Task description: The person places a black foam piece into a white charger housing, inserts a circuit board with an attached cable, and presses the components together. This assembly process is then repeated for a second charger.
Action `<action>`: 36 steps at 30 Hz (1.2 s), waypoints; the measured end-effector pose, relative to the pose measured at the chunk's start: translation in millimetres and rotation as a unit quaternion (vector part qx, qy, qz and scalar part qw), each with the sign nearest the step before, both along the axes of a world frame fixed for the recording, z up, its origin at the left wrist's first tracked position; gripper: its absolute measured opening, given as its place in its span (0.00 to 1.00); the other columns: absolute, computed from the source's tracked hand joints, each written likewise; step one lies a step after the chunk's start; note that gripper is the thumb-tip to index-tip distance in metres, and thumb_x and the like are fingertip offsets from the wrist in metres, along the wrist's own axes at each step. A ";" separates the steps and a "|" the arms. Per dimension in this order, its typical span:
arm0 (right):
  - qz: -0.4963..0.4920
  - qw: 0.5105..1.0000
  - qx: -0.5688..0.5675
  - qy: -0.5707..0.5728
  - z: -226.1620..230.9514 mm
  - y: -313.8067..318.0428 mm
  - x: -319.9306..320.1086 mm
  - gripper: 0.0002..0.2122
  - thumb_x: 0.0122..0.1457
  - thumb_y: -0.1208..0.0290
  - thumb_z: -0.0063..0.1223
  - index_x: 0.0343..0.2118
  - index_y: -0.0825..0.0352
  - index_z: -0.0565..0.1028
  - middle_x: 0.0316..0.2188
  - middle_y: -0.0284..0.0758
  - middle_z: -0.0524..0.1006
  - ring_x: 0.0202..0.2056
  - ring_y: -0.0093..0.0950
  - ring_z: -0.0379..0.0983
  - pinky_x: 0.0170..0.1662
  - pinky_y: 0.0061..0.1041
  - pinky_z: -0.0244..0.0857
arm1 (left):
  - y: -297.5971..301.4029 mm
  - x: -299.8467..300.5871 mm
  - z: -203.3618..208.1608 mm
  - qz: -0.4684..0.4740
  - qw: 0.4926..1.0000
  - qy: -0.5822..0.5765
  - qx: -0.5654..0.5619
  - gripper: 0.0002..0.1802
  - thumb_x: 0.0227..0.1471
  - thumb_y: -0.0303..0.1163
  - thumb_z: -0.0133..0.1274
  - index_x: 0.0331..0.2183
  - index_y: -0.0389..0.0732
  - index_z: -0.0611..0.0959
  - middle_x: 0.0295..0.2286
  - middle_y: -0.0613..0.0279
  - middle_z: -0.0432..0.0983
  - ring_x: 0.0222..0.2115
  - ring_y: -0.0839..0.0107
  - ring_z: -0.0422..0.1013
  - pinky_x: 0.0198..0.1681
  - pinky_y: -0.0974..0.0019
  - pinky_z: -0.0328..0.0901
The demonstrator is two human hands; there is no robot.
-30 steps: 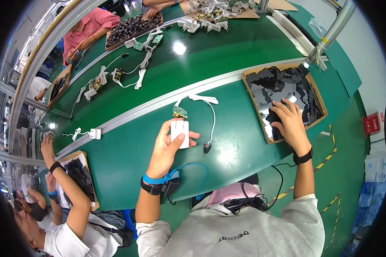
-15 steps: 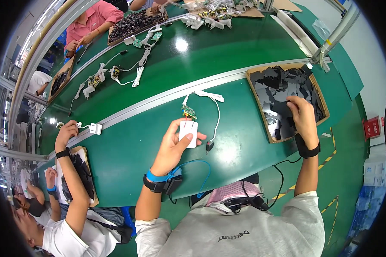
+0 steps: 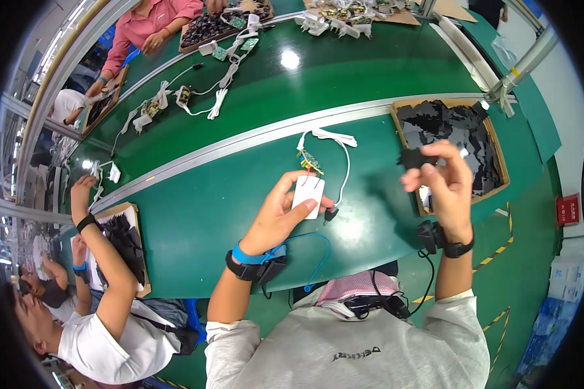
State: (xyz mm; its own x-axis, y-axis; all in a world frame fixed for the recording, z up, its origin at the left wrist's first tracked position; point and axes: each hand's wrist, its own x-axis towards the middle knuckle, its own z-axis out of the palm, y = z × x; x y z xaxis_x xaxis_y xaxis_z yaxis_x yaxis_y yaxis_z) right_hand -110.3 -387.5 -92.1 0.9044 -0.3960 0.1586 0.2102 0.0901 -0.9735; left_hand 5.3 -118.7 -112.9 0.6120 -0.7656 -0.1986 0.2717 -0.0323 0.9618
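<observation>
My left hand is closed around a white plastic charger case, thumb across its face. Red and dark wires run from the case's far end to a small green circuit board. From the board a white cable loops over the table, bundled in part, down to a dark connector beside my left fingers. My right hand pinches a thin black sheet piece between thumb and fingers, held up at the near-left side of a shallow cardboard tray of such pieces.
A metal rail crosses the green table. Beyond it lie cabled chargers with bare boards and a heap of white adapters. At the left, a co-worker's arm reaches over another tray of black pieces.
My right hand has lifted from the tray and moved left with a black sheet piece. The left hand still holds the case, now slightly tilted. The co-worker's raised hand has shifted left.
</observation>
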 end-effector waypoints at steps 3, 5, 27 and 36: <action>0.036 0.997 -0.060 -0.034 -16.5 16.3 15.4 0.14 0.57 0.85 0.50 0.46 0.70 0.69 0.38 0.32 0.69 0.30 0.20 0.71 0.33 0.17 0.67 | -4.2 1.0 -5.2 -0.014 1.000 -0.004 -0.021 0.20 0.64 0.32 0.44 0.54 0.39 0.62 0.41 0.48 0.77 0.42 0.68 0.73 0.47 0.65 0.67; 0.057 0.993 -0.086 -0.054 -18.6 33.8 25.6 0.15 0.55 0.86 0.51 0.46 0.71 0.69 0.38 0.33 0.70 0.30 0.21 0.72 0.33 0.19 0.69 | -7.1 0.0 -9.5 -0.007 0.999 0.009 -0.041 0.21 0.64 0.36 0.42 0.54 0.39 0.62 0.42 0.48 0.77 0.42 0.68 0.74 0.47 0.65 0.67; 0.064 0.930 -0.342 -0.123 -19.5 76.5 51.8 0.09 0.49 0.86 0.60 0.34 0.70 0.76 0.35 0.37 0.75 0.31 0.28 0.74 0.32 0.24 0.69 | -15.2 -3.1 -22.1 0.005 0.996 -0.004 -0.086 0.30 0.65 0.51 0.38 0.57 0.39 0.60 0.48 0.59 0.66 0.45 0.72 0.68 0.43 0.64 0.70; 0.098 0.954 -0.281 -0.020 -24.6 66.4 51.9 0.16 0.44 0.86 0.62 0.38 0.67 0.79 0.34 0.35 0.72 0.34 0.32 0.70 0.31 0.27 0.66 | -16.3 -1.3 -21.9 -0.038 0.995 -0.010 -0.088 0.21 0.63 0.31 0.47 0.54 0.39 0.61 0.43 0.58 0.69 0.39 0.72 0.71 0.37 0.68 0.72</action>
State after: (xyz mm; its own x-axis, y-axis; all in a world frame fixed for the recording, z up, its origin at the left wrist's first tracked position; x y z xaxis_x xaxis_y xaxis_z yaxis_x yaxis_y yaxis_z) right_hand -58.4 -321.1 -116.6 0.9412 -0.0626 0.3319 0.2803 -0.4038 -0.8709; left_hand 4.0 -135.0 -134.8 0.5527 -0.8321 -0.0458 0.2558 0.1171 0.9596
